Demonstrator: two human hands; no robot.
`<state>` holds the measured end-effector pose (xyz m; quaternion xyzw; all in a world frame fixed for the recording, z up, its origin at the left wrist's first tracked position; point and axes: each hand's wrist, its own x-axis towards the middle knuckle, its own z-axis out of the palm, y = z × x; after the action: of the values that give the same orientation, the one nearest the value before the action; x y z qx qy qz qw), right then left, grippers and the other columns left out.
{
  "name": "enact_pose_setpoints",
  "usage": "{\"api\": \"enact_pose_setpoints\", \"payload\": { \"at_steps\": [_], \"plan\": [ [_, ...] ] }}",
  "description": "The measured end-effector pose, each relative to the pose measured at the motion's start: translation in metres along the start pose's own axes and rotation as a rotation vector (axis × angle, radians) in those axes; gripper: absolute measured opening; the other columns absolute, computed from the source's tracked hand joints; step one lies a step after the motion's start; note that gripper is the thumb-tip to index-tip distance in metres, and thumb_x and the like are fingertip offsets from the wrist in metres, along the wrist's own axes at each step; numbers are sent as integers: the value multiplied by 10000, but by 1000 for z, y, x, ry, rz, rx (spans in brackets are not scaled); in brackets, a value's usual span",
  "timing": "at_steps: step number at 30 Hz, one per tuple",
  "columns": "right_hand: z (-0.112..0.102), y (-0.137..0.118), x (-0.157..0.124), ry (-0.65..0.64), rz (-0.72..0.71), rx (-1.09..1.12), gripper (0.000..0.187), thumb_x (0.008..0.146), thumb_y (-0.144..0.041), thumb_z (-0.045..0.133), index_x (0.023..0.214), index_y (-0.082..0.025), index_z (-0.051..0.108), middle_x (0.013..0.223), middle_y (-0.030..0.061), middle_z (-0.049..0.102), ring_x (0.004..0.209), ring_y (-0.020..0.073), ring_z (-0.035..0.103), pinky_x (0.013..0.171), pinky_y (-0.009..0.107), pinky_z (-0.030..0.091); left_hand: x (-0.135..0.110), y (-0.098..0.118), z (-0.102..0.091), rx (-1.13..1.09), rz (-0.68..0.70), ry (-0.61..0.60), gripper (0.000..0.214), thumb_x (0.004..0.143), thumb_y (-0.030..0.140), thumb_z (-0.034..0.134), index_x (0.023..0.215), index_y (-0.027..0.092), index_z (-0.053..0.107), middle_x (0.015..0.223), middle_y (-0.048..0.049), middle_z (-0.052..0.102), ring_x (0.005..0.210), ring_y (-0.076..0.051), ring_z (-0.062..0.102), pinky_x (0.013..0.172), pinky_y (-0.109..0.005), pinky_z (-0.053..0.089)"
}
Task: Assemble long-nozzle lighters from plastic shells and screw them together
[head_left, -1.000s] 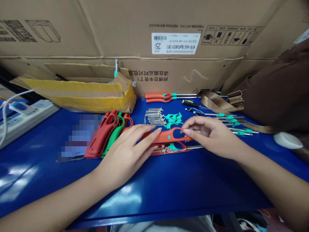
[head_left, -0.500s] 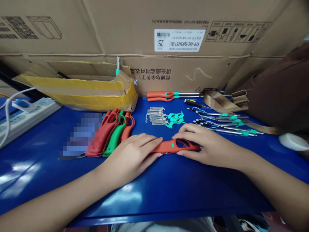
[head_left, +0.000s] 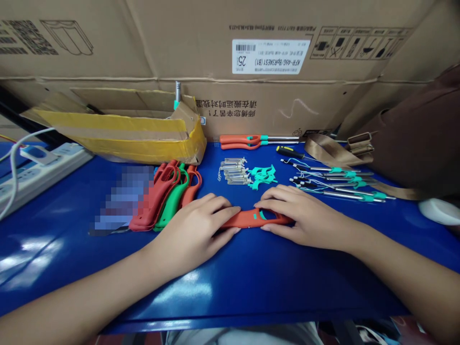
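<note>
An orange long-neck gas lighter (head_left: pixel 247 218) lies sideways between my hands, just above or on the blue table. My left hand (head_left: pixel 204 223) is closed on its handle end. Around the trigger-loop end, my right hand (head_left: pixel 293 213) is closed with thumb and fingers on opposite sides. A turquoise trigger part shows at the loop; the far end is hidden by my right hand. Beyond my hands lie several clear fuel tanks (head_left: pixel 234 171) and turquoise triggers (head_left: pixel 262 176). Red, green and orange handle shells (head_left: pixel 158 199) sit left of them, metal nozzle rods with wires (head_left: pixel 345 179) to the right.
Two orange lighters (head_left: pixel 240 142) lie at the back beside a screwdriver (head_left: pixel 289 152). A taped cardboard box (head_left: pixel 118 134) and a white power strip (head_left: pixel 46 165) stand at left. A brown bag (head_left: pixel 420 129) with its strap and a white object (head_left: pixel 440 211) are at right.
A turquoise piece now shows more at the loop of the orange lighter. The lighter and both hands have shifted slightly left; both hands keep their hold.
</note>
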<state>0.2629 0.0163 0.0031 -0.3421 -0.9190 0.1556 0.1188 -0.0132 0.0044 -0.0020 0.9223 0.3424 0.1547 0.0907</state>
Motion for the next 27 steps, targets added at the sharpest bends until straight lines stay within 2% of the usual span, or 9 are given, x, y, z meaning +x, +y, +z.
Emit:
{"api": "enact_pose_setpoints", "payload": {
  "at_steps": [5,27],
  "plan": [
    [0,-2,0,-8,-8,-18,309,983,-367,615,1248,-212,647,1231,97,660,1095,252,603,943,441,484,0,1,-1,-15,-55,-7,324,1003,323,575,1281,182,663,1117,-76,683,1010,-251,629,903,-433,552],
    [0,-3,-1,-17,-1,-46,296,979,-316,613,1249,-200,645,1226,86,662,1085,241,610,972,436,466,0,3,-2,22,-52,-17,299,1009,329,578,1259,202,682,1115,-73,686,998,-249,622,864,-399,548]
  ]
}}
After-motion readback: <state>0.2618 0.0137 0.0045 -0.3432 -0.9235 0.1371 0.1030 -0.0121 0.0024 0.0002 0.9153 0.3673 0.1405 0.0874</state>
